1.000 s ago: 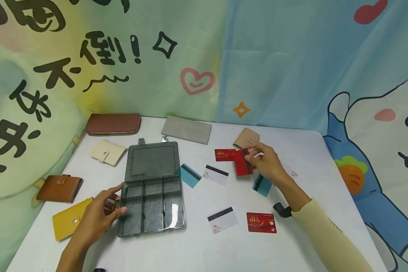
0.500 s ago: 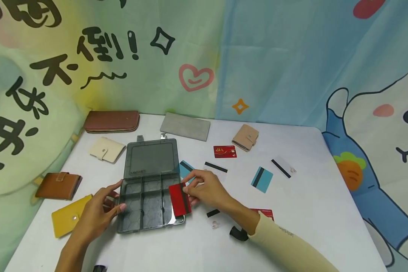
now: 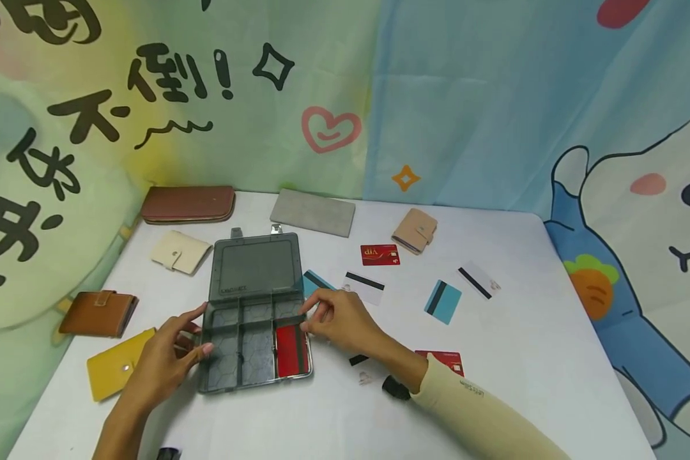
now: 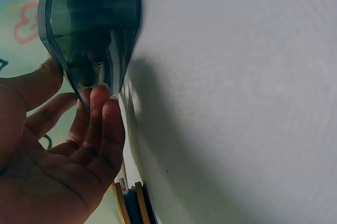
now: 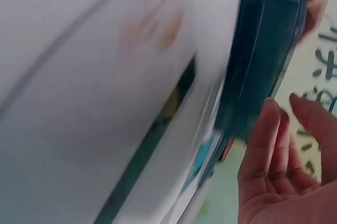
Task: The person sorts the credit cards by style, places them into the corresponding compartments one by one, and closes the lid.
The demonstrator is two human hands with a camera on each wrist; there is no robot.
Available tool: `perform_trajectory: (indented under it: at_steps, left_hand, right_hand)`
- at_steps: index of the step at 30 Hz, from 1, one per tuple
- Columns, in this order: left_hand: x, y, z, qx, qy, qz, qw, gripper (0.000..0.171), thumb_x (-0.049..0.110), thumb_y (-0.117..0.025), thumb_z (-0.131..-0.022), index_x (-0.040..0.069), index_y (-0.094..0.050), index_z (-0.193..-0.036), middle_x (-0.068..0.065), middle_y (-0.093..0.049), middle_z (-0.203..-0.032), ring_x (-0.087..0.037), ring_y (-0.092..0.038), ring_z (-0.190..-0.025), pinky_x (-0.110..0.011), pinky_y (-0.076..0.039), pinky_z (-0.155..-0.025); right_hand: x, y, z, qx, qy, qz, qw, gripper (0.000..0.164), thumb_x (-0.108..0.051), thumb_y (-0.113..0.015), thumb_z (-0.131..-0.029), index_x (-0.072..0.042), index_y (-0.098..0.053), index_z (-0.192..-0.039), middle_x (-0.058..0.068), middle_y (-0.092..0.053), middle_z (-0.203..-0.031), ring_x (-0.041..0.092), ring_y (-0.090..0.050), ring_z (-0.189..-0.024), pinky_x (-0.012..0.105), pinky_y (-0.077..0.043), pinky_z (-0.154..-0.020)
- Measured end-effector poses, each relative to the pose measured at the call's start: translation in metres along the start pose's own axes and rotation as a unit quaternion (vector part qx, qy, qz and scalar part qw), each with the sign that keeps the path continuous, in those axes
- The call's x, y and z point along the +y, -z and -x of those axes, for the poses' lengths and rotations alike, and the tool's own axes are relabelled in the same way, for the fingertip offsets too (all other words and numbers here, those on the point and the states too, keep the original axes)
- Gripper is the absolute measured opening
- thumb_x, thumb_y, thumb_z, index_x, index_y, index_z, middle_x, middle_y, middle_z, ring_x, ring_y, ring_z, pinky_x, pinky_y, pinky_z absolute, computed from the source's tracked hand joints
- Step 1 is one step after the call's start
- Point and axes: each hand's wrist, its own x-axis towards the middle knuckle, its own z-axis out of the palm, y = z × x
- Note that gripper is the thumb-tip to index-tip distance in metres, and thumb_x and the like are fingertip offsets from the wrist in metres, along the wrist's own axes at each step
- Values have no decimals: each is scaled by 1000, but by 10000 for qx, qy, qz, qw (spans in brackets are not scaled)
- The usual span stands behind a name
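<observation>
A dark translucent compartment box (image 3: 256, 351) lies on the table with its lid laid back. My left hand (image 3: 163, 361) holds its left edge, thumb at the rim; in the left wrist view the fingers (image 4: 97, 121) lie against the outer wall. A red card (image 3: 289, 352) with a dark stripe lies in the front right compartment. My right hand (image 3: 345, 322) is at the box's right wall, just above that card. In the right wrist view, the thumb and fingers (image 5: 267, 134) stand apart beside the box, with nothing between them.
Right of the box lie red VIP cards (image 3: 380, 255), blue cards (image 3: 443, 301) and white cards (image 3: 365, 287). Wallets surround it: yellow (image 3: 115, 367), brown (image 3: 98, 315), cream (image 3: 181, 252), dark red (image 3: 188, 204), grey (image 3: 313, 213) and beige (image 3: 415, 231). A printed curtain (image 3: 466, 96) hangs behind.
My right hand has carried the red card from the right side leftward to the box and let go of it in the front right compartment. The left hand stays at the box's left edge.
</observation>
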Motion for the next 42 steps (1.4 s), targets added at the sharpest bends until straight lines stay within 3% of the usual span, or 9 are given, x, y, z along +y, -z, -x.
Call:
perform_trajectory:
  at_steps: [8,13,18,23,32,37,42]
  left_hand:
    - [0,0,0,48,-16,-16,10000,77,8,-79,-84,17,-43,-152,-11,-58,-111,-12,-57,-79,-23,-54,-68]
    - [2,0,0,8,15,52,10000,76,11,-78,-85,17,-43,-152,-13,-58,-112,-15,-57,-81,-23,-53,-66]
    - [2,0,0,-31,41,99,9999,75,13,-78,-86,17,-43,-152,-14,-58,-113,-15,-58,-82,-23,-53,-68]
    - [3,0,0,-38,87,28,10000,75,12,-78,-85,17,-43,-152,-12,-58,-113,-14,-58,-82,-23,-54,-69]
    - [1,0,-1,-85,159,-4,9998,77,9,-78,-85,18,-41,-153,-13,-58,-113,-18,-58,-82,-24,-53,-69]
    - [2,1,-1,-120,187,10,9998,78,10,-78,-86,18,-41,-153,-13,-57,-114,-19,-58,-83,-24,-53,-69]
    - [2,1,-1,-113,174,-13,9998,77,9,-78,-86,17,-41,-153,-13,-57,-114,-19,-58,-82,-24,-52,-68]
  right_hand:
    - [42,57,-29,362,-266,-82,9990,33,-24,-85,-81,-13,-72,-109,1,-68,-88,18,-60,-73,28,-51,-60]
    - [72,91,-48,615,-686,626,9938,37,-23,-84,-81,-16,-69,-114,4,-67,-105,20,-58,-83,31,-51,-71]
    - [96,112,-60,852,-924,1187,9849,42,-21,-86,-79,-16,-68,-117,4,-64,-116,23,-56,-102,39,-50,-88]
    - [105,119,-67,886,-1033,1617,9774,43,-23,-85,-80,-14,-67,-118,8,-60,-119,24,-53,-112,46,-46,-98]
    - [93,120,-69,691,-1520,1855,9683,41,-28,-85,-80,-10,-59,-106,9,-55,-108,25,-51,-102,41,-46,-88]
    - [88,118,-67,1060,-1241,1760,9708,25,-21,-76,-89,-11,-58,-104,8,-62,-95,25,-55,-92,39,-46,-83]
    - [80,115,-63,1472,-786,1514,9743,26,-19,-67,-96,-19,-59,-122,4,-63,-92,22,-55,-83,35,-46,-72]
